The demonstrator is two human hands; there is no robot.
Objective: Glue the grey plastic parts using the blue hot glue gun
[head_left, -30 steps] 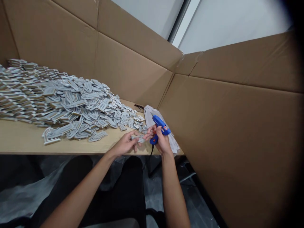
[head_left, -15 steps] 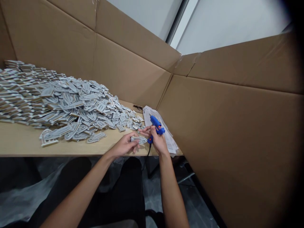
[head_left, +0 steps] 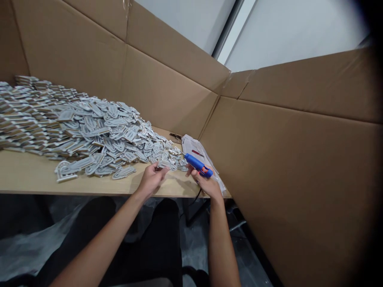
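Between the thumb and fingers of my left hand [head_left: 152, 180] is a small grey, pointed-arch-shaped piece [head_left: 166, 164], held above the table near the pile's right end. My right hand [head_left: 208, 184] is wrapped round the handle of a blue glue gun [head_left: 197, 164]. The gun's nozzle points up and left, a short way from the held piece and apart from it. Its black cord [head_left: 196, 198] hangs over the table's front edge. A large heap of similar grey pieces [head_left: 116, 131] spreads over the left of the table.
Papers [head_left: 191, 144] lie by the right cardboard wall [head_left: 278, 167], with a red pen-like object [head_left: 198, 153] on them. Another cardboard wall [head_left: 167, 91] stands behind the heap. Dark scraps [head_left: 176, 136] lie in the back corner. The wooden table's [head_left: 98, 186] front edge runs above my legs.
My right hand has turned the glue gun from upright to slanting, its nozzle now toward the left. My left hand has moved the grey piece slightly up and left.
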